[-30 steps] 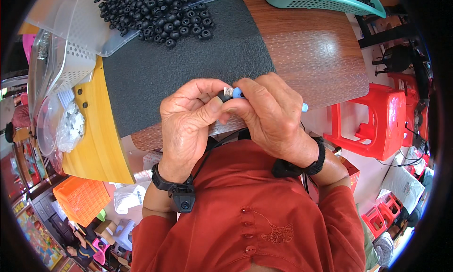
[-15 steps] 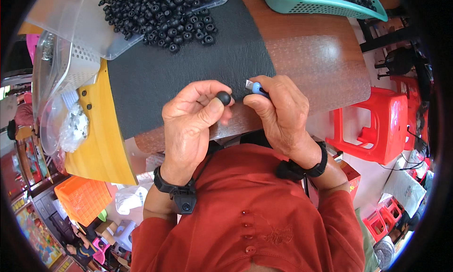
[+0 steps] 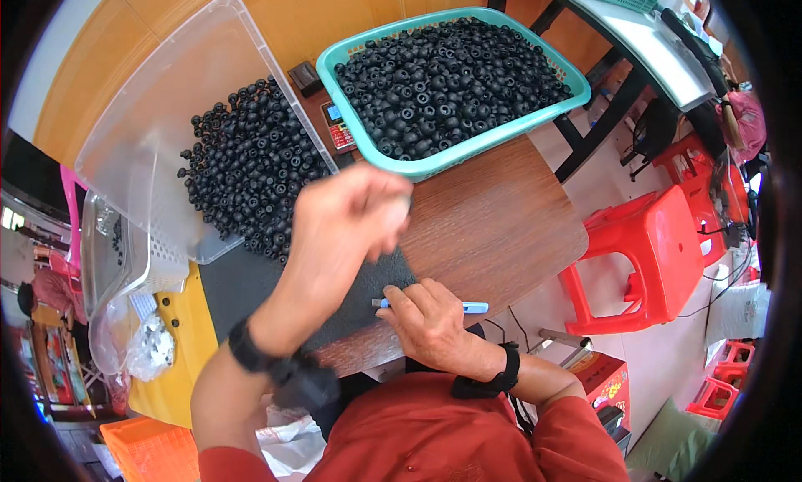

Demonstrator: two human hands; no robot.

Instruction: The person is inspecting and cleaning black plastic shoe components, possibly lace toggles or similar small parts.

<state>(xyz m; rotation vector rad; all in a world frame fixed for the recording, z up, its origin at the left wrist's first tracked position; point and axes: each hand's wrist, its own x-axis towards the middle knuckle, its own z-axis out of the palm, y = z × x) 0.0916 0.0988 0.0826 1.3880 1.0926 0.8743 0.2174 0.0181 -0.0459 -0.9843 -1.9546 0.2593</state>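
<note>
The left hand (image 3: 342, 219) is blurred, its fingers drawn close together; whether they hold anything cannot be told. Just beyond them sits the green basket (image 3: 451, 158), heaped with black balls (image 3: 443, 89), and more lie piled to their left by the clear bin (image 3: 150, 139). Nearer the body, the right hand (image 3: 430, 319) has its fingers wrapped around a blue knife (image 3: 476, 307), blade jutting leftward from them, near the tabletop's (image 3: 493, 223) edge.
</note>
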